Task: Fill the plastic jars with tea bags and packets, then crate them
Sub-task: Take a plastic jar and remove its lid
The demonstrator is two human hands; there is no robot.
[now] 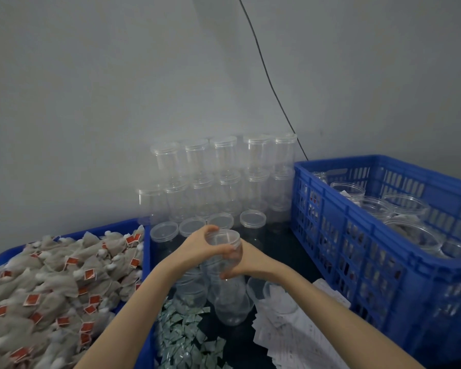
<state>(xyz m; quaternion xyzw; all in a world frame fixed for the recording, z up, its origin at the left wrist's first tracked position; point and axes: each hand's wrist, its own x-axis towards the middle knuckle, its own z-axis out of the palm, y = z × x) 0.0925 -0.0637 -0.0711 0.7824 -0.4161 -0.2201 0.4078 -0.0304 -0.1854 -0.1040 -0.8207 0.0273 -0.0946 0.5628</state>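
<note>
Right now both my hands meet on one clear round plastic jar (pixel 224 245), held up over the dark counter (pixel 282 251). My left hand (pixel 197 245) curls its grip around the jar's lidded top, and my right hand (pixel 246 262) clamps the jar's body from the far side. Below it stand more open clear jars (pixel 230 302) beside a heap of small pale green packets (pixel 186 334). To my left a blue tray (pixel 147 262) holds grey tea bags with red tags (pixel 51 283). To my right a blue slatted plastic crate (pixel 357 251) holds jars. Lidded empty jars (pixel 218 177) are stacked against the grey wall (pixel 91 89).
</note>
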